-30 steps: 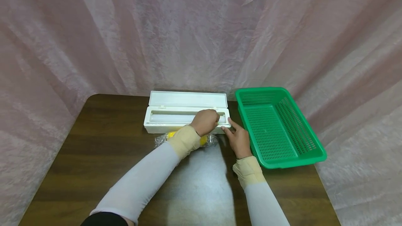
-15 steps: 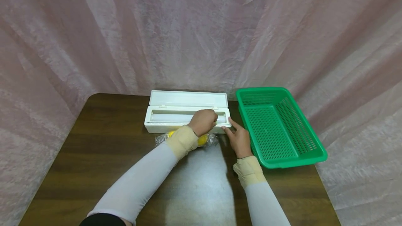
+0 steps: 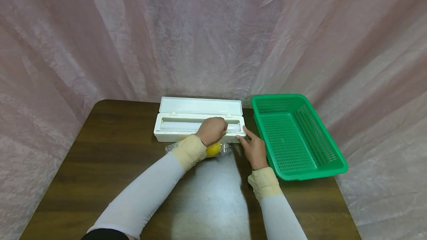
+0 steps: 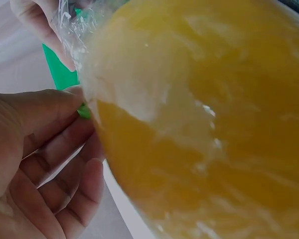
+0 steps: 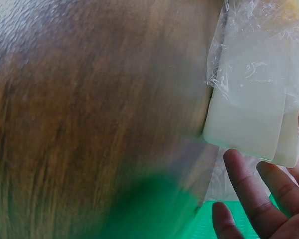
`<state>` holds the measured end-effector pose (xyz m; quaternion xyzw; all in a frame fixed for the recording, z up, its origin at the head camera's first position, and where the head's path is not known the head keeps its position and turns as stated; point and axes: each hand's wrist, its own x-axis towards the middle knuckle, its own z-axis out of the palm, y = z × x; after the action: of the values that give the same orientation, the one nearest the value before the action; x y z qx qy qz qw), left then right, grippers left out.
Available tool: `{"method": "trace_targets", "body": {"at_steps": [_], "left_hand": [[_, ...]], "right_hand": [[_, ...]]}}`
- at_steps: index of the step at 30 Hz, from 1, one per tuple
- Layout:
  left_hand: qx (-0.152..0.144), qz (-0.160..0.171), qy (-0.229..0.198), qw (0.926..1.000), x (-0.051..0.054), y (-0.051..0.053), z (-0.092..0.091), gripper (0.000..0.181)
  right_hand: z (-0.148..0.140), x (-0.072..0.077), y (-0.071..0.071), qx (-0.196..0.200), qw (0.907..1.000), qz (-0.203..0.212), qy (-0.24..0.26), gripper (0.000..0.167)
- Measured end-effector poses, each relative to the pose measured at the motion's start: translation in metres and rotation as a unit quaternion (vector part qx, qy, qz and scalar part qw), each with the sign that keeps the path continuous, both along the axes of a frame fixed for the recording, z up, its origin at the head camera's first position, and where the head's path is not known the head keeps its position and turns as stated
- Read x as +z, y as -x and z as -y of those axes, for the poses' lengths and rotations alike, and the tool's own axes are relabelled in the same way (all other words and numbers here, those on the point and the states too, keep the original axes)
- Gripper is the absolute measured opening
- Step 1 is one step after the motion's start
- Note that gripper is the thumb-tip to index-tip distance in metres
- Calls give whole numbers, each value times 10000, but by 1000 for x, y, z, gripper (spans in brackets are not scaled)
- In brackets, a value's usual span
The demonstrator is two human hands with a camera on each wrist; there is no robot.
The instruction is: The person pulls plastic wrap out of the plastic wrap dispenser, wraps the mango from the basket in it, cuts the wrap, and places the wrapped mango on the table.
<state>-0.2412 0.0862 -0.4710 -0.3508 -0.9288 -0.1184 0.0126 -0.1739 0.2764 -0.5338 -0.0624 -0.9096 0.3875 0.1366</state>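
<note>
A white cling film dispenser (image 3: pixel 160 136) stands on the table with its lid (image 3: pixel 200 105) raised and a roll of film (image 3: pixel 180 126) inside. My left hand (image 3: pixel 212 130) is at its front edge; in the left wrist view, thumb and fingers pinch a small lime-green slide cutter (image 4: pixel 83 110), mostly hidden. My right hand (image 3: pixel 255 151) rests on the dispenser's right front corner, thumb at the front and forefinger at the end, fingers fairly straight. Close in front lies a yellow rounded thing (image 3: pixel 213 150) in clear film, partly behind my left wrist; its kind is unclear.
A green plastic basket (image 3: pixel 311 175) stands to the right, close beside my right hand. The brown wooden table (image 3: pixel 110 151) ends at a pink curtain (image 3: pixel 207 40) behind the dispenser. Loose clear film (image 3: pixel 225 149) bunches at the yellow thing's end.
My left hand has slid leftward along the dispenser's front edge, showing more of the roll at the right. The right hand has stayed at the corner.
</note>
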Motion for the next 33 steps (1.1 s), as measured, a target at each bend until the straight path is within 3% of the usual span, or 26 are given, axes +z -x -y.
{"method": "trace_targets", "body": {"at_steps": [21, 33], "left_hand": [[93, 13, -126, 9999, 0, -1, 26, 19], [274, 34, -422, 9987, -5, -1, 50, 27]], "right_hand": [[-1, 3, -3, 11, 9999, 90, 128, 56], [2, 2, -3, 49, 9997, 97, 205, 56]]}}
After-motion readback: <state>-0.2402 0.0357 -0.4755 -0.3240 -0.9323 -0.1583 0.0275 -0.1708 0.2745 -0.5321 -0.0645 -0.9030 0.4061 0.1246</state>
